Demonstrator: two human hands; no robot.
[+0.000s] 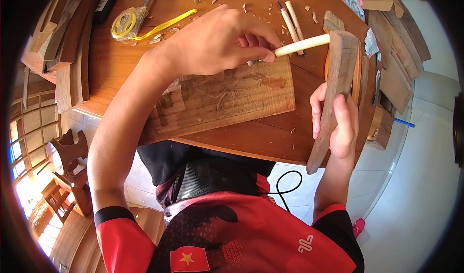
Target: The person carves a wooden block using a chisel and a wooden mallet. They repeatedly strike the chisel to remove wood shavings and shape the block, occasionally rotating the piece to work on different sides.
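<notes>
My left hand [212,46] is closed around a chisel, its pale round wooden handle [304,45] pointing right and its dark blade end showing just below my fingers. Under it lies a flat brown board [193,106] with carved and drawn lines on its face. In my right hand [344,133] is a long, squared bar of dark wood [339,70], gripped near its lower part. The bar's upper end meets the butt of the chisel handle in the picture; whether they touch I cannot tell.
Two more wooden-handled chisels [291,24] and a brush [332,21] lie beyond the board. A yellow tape measure [126,24] rests at the far left, near a black case [107,3]. Wood chips dot the table [108,75]. Wood pieces [394,55] are stacked at the right edge.
</notes>
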